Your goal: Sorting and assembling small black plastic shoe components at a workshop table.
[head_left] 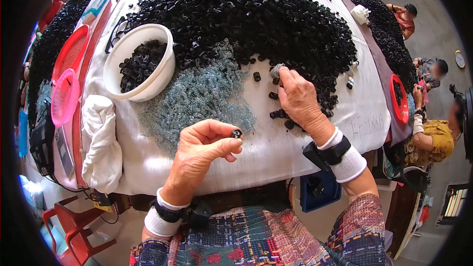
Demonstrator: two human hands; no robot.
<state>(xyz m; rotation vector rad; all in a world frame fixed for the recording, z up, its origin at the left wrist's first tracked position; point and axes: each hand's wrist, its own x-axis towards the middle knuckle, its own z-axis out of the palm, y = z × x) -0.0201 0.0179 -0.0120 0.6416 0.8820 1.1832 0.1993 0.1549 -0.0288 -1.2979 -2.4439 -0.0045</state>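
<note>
My left hand pinches a small black plastic part between thumb and forefinger, its round hollow end showing. Ahead of that hand spreads a heap of small grey coil springs. My right hand reaches to the near edge of a big pile of black plastic parts, fingers closed together. At its fingertips is a greyish lump; whether this is a finger covering or something held is unclear. A few loose black parts lie beside the right hand on the white cloth.
A white bowl partly filled with black parts stands left of the springs. Further left are a folded white cloth, a pink basket and a red tray. Other people sit along the right. A red chair stands lower left.
</note>
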